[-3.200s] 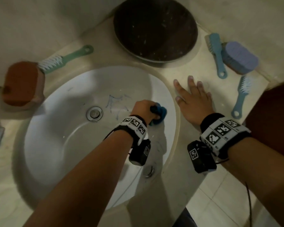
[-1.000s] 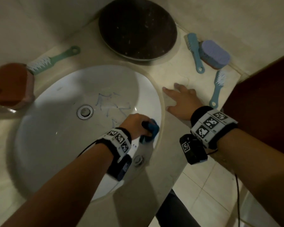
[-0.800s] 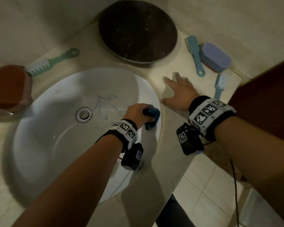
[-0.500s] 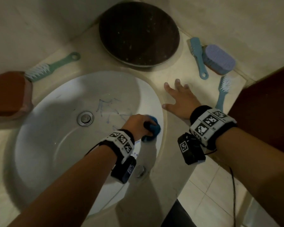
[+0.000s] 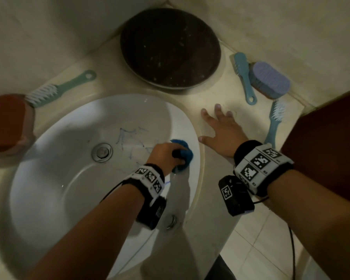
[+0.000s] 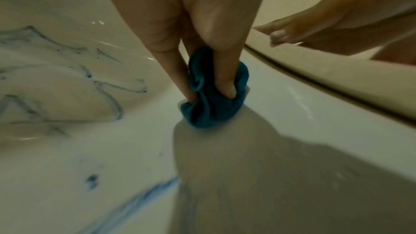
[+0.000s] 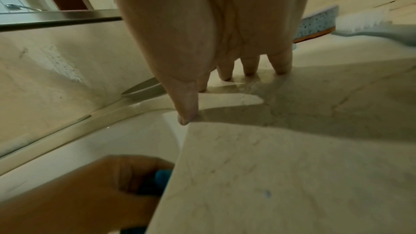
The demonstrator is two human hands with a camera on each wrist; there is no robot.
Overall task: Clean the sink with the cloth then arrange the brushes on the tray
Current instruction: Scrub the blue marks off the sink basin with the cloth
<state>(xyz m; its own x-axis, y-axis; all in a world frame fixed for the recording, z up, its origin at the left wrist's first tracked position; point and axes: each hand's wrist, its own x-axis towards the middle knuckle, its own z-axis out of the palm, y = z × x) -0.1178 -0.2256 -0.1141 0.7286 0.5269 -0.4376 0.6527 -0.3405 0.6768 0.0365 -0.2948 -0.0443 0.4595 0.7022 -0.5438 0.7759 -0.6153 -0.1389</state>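
The white oval ceramic sink [image 5: 55,178], long axis running from near left to far right, still carried blue scribbles [image 5: 129,138] beside its drain. Within the last second the left hand [image 5: 166,156], clenched on the bunched blue cloth [image 5: 183,156], had scrubbed up and down the right wall, leaving the marks untouched. The right hand [image 5: 222,130] stayed flat and spread on the beige stone desk [image 5: 190,102]; the brushes lay off the dark round tray [image 5: 170,47].

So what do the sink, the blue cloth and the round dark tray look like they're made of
Sink: likely glazed ceramic; white, smooth, with glossy highlights, and the blue marks sit on its surface.
Blue cloth: soft fabric, perhaps terry or microfibre; it bunches into folds where the left hand grips it.
Tray: dark, matte, speckled; plastic or metal, I can't tell.
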